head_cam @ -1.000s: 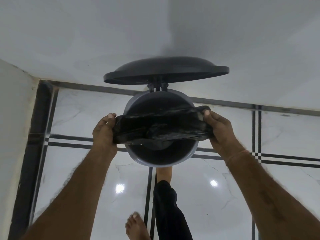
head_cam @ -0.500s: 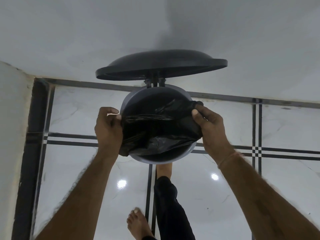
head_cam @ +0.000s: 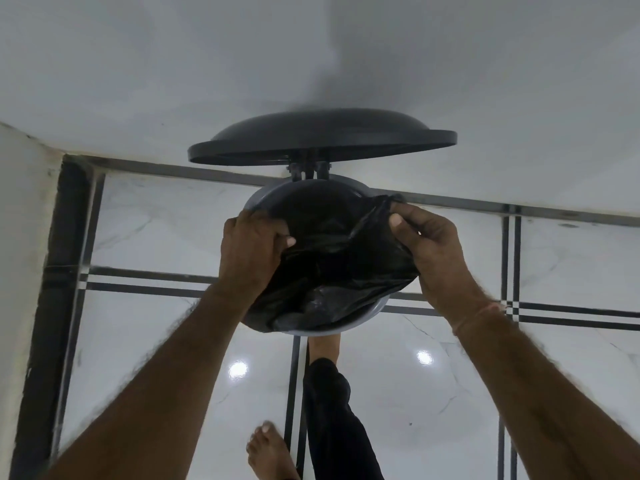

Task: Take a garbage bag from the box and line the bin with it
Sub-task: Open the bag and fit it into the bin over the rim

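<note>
Bin [head_cam: 372, 311] on tiled floor [head_cam: 145, 230], lid [head_cam: 322, 140] tipped up behind. Black garbage bag [head_cam: 332, 258] draped over the opening, partly sunk inside. Left hand [head_cam: 251, 245] clenched on bag's left edge; right hand [head_cam: 431, 244] pinching right edge (thumb on top). Foot [head_cam: 270, 452] below.

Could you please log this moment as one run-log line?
left hand: grips garbage bag | right hand: grips bag edge | bin: lid open, lining unfinished
</note>
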Demonstrator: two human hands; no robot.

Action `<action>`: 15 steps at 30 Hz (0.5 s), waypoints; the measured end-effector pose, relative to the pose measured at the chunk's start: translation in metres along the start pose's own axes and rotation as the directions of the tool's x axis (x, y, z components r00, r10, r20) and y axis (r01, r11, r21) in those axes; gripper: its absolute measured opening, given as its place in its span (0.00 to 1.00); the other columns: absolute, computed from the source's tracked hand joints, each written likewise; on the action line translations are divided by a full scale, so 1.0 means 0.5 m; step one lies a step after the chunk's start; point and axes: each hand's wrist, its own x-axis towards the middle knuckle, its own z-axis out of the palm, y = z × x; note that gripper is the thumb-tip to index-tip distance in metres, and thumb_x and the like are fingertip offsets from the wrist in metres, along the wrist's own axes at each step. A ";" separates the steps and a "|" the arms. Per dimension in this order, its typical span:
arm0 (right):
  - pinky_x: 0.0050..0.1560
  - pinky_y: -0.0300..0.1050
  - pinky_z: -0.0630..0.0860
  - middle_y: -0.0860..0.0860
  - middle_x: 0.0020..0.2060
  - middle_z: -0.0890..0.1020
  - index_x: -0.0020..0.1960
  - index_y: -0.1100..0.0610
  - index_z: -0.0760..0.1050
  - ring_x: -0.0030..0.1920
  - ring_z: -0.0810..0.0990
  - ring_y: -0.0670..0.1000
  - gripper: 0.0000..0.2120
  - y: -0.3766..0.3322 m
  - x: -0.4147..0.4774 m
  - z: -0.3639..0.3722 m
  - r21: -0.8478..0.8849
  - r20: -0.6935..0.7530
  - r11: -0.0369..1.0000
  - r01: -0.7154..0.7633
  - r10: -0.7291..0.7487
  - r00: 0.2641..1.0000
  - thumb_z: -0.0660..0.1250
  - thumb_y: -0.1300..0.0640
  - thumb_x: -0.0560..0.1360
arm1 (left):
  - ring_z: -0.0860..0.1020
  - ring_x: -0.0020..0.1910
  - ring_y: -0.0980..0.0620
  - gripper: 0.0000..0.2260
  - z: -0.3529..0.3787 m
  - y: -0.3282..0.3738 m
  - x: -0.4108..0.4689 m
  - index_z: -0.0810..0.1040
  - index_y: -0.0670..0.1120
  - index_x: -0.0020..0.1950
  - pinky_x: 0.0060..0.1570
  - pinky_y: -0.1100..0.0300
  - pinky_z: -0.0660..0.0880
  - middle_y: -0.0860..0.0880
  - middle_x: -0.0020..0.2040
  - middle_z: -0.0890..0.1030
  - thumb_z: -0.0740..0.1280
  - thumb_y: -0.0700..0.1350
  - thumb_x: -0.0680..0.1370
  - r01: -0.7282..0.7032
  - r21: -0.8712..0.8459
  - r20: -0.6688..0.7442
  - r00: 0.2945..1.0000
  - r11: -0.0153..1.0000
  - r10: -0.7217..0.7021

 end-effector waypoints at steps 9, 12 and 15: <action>0.64 0.51 0.81 0.59 0.57 0.86 0.64 0.65 0.81 0.58 0.86 0.55 0.15 -0.004 0.005 -0.016 -0.017 0.016 0.999 -0.028 0.028 0.999 0.69 0.63 0.79 | 0.80 0.46 0.54 0.06 0.011 0.001 -0.001 0.78 0.51 0.47 0.55 0.60 0.77 0.53 0.44 0.82 0.69 0.52 0.80 -0.103 -0.183 0.234 0.961 0.978 0.145; 0.64 0.50 0.81 0.54 0.54 0.87 0.62 0.63 0.82 0.56 0.86 0.50 0.13 -0.005 0.012 -0.015 -0.029 -0.020 0.999 -0.030 0.030 0.999 0.71 0.63 0.78 | 0.77 0.39 0.58 0.06 -0.005 -0.003 -0.015 0.74 0.50 0.48 0.41 0.74 0.71 0.54 0.41 0.77 0.65 0.49 0.83 0.096 -0.325 0.172 0.984 0.941 -0.041; 0.65 0.49 0.80 0.51 0.51 0.87 0.60 0.60 0.83 0.54 0.86 0.47 0.11 -0.008 0.018 -0.005 -0.042 -0.020 0.998 -0.042 0.041 0.999 0.72 0.63 0.77 | 0.76 0.48 0.57 0.09 -0.016 -0.003 -0.030 0.76 0.46 0.58 0.45 0.75 0.67 0.54 0.50 0.79 0.67 0.49 0.82 0.100 -0.391 0.133 0.990 0.915 -0.051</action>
